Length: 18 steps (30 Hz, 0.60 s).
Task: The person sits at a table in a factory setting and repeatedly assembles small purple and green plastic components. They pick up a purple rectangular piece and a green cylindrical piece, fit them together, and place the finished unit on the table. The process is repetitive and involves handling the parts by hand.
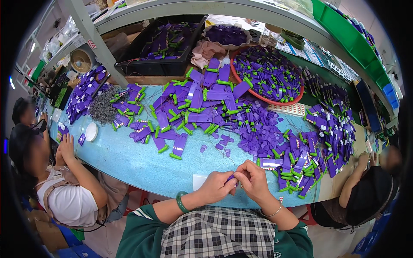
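Note:
My left hand (218, 188) and my right hand (254, 180) meet close to the table's near edge, fingers pinched together. Between their fingertips shows a bit of a small purple piece (231, 177); the fingers cover most of it. A thin wire rises from near the fingertips. Under my left hand lies a white card or sheet (198, 181). Ahead of the hands spreads a pile of small flat purple plastic pieces (260, 133). Long purple parts with green ends (178, 145) lie heaped beyond and to the left, with another heap (297, 165) to the right.
A red round basket (235, 77) of purple-and-green parts and a black crate (150, 68) stand at the back, below a shelf beam (206, 9). Left are a white lid (91, 131) and a grey wire tangle (103, 107). Co-workers sit on both sides.

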{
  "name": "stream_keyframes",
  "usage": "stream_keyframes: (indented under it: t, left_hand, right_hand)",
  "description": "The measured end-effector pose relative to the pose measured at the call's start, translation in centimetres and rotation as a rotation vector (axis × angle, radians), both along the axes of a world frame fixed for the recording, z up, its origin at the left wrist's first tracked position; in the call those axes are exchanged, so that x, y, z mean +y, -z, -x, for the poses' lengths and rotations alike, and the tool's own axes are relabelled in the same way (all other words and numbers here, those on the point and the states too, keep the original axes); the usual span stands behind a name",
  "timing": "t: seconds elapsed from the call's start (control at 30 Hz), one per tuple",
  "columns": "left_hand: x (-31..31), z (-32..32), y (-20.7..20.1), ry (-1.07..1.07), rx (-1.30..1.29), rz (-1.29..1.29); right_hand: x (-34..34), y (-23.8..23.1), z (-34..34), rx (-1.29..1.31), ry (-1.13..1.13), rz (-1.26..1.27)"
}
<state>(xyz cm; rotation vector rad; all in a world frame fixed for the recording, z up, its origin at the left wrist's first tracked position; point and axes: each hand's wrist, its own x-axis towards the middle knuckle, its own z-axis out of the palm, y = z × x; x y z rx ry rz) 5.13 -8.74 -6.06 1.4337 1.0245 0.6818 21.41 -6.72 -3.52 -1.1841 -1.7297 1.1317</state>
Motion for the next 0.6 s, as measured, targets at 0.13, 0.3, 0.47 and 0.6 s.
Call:
stream_keyframes:
  t: [0.13,0.3,0.47,0.6]
  left_hand:
    - [1.1,0.8,-1.1,0.056,0.162,-0.288]
    - [4.1,7.1,-2.2,-0.384,1.033,-0.579]
    - [3.9,10.0,1.3,-0.392,1.377,-0.595]
    - [4.2,9.2,1.9,-0.350,1.309,-0.720]
  right_hand:
    - [1.1,-0.5,-3.2,-0.137,-0.014,0.021]
    - [5.3,-4.9,-14.1,-0.361,0.174,-0.097]
    - [4.4,-5.4,-13.3,-1.046,0.414,-0.533]
    - [1.1,-0.4,-7.3,-0.689,-0.086,-0.472]
